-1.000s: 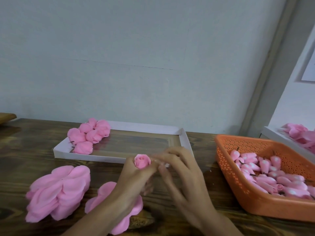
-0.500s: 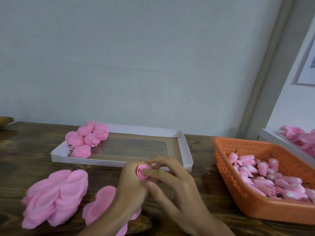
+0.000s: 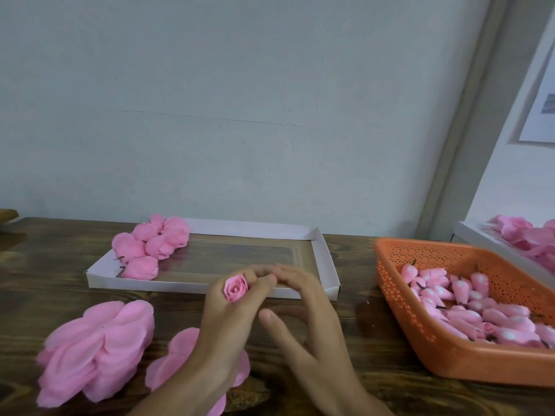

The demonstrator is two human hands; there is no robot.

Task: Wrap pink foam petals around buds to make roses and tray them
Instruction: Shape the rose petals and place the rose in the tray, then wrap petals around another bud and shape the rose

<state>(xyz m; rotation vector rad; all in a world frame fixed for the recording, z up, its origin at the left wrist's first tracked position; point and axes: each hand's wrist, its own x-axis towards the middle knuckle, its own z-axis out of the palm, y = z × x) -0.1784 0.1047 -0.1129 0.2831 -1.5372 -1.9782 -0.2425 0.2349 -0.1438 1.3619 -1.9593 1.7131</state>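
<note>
I find the left hand (image 3: 228, 322) raised over the table (image 3: 45, 283), its fingers curled round a small rolled pink rose (image 3: 236, 288) held just in front of the near rim of the white tray (image 3: 195, 286). The right hand (image 3: 309, 322) arches beside it, fingers loosely bent and thumb apart, gripping nothing I can see; whether it touches the rose I cannot tell. In the tray's far-left corner sit finished roses (image 3: 150, 244). At left lie petal stacks (image 3: 99, 346) — at right, buds (image 3: 468, 307) fill the orange basket (image 3: 420, 337).
</note>
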